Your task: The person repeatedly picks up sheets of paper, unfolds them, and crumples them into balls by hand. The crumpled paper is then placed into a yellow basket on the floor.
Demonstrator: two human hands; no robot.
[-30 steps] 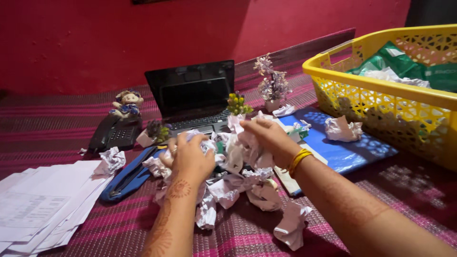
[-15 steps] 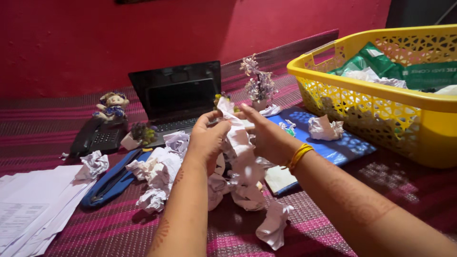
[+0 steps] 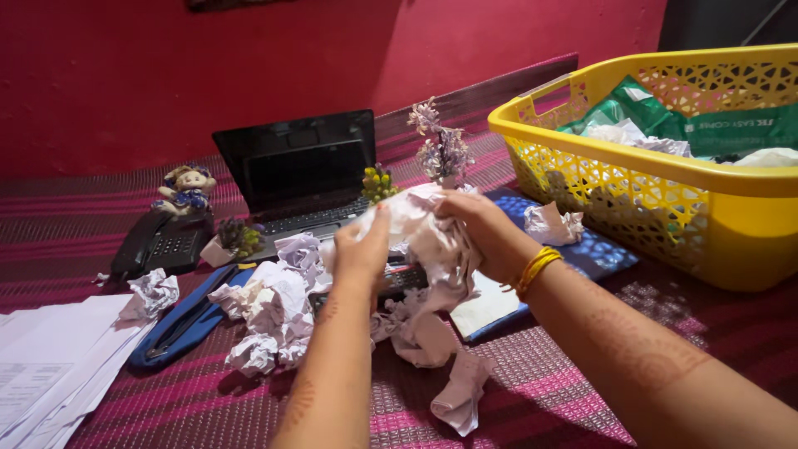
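Crumpled paper bundle (image 3: 424, 229) pressed between my left hand (image 3: 363, 249) and right hand (image 3: 486, 233), fingers curled on it; basket (image 3: 632, 170) partly filled, loose balls (image 3: 270, 312) remain

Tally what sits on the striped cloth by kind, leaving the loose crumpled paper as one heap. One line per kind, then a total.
Laptop: 1
Desk phone: 1
Yellow basket: 1
Small doll: 1
Flower sprig ornament: 1
Blue pouch: 1
Stack of flat paper sheets: 1
Heap of crumpled paper: 1
Total: 8
The left hand and right hand hold a paper wad together.
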